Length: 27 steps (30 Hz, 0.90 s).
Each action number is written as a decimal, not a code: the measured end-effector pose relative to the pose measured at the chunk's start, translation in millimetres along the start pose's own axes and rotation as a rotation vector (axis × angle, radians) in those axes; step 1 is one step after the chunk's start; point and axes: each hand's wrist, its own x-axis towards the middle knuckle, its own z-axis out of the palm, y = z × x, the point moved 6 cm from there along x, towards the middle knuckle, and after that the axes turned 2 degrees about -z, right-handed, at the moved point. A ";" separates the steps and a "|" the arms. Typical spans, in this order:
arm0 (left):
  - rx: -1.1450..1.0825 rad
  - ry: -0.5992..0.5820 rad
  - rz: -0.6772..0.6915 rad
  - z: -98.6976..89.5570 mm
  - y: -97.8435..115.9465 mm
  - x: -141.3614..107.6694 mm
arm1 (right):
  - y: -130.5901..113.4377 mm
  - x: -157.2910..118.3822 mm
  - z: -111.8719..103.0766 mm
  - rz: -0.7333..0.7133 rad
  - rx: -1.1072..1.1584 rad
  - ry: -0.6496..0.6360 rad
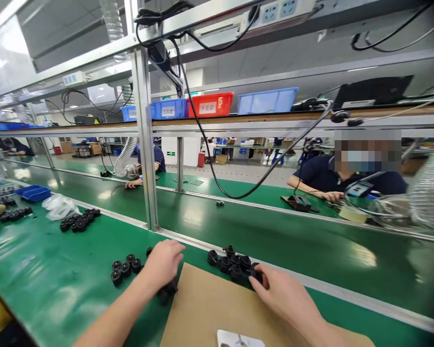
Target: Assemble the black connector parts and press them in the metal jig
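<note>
My left hand (164, 264) reaches over a group of small black round parts (126, 268) on the green mat, left of a brown cardboard sheet (217, 303). Its fingers curl downward, and its fingertips and whatever they hold are hidden. Dark parts show just below that hand. At the sheet's far edge lies another cluster of black knob-like parts (229, 262). My right hand (280, 289) pinches a black round part (255, 273) at the right end of this cluster, between thumb and fingers. A white item with a metallic piece (240, 339) rests on the cardboard's near edge.
More black parts (79, 220) lie to the left, beside a clear plastic bag (61, 206) and a blue tray (33, 193). A metal post (146, 144) rises beyond my left hand. A cable (235, 195) hangs ahead. Across the line sits a co-worker (314, 173).
</note>
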 end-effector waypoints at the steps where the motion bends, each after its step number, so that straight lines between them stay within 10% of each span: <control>1: 0.030 0.008 -0.090 -13.5 -22.6 0.8 | 6.3 2.4 4.7 0.002 0.004 -0.016; 6: 0.153 -0.103 -0.555 -48.1 -136.4 -17.4 | 5.4 -0.6 13.6 -0.025 -0.033 0.022; 9: 0.144 -0.207 -0.664 -44.2 -168.8 -24.7 | -30.1 -8.2 15.7 -0.121 0.038 -0.008; 19: 0.114 -0.191 -0.604 -37.3 -171.7 -10.9 | -217.4 56.8 55.4 -0.615 -0.093 -0.058; 27: 0.146 -0.168 -0.578 -28.9 -172.6 -1.6 | -270.9 96.3 94.4 -0.801 -0.137 -0.119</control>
